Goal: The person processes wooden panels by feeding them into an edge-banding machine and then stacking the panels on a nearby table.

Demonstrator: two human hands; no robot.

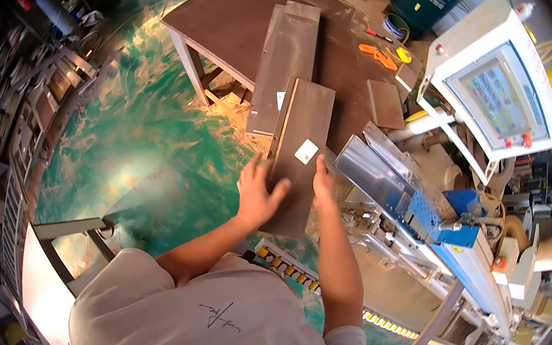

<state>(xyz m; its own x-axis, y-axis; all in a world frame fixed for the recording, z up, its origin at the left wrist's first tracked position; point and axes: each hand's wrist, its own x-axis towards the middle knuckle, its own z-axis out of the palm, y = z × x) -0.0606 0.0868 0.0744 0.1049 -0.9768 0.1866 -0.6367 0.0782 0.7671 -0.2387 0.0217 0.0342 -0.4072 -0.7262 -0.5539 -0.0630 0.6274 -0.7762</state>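
Observation:
A long brown board (307,118) with a white label (306,151) lies lengthwise before me, its near end jutting past the table edge. My left hand (259,192) is at its left edge, thumb reaching over the top face and fingers along the side. Against the opposite edge, close to the label, my right hand (323,184) is pressed with its fingers pointing away from me. The board sits between both hands. Beyond it, partly covered by its far end, several similar boards (292,43) are stacked on the brown table (223,11).
To the right stands a machine with a metal bed (376,171) and a white control screen (495,96). An orange tool (378,55) and a small brown panel (385,104) lie on the table. A yellow-and-black roller strip (288,266) runs near my waist. Sawdust covers the green floor (133,155).

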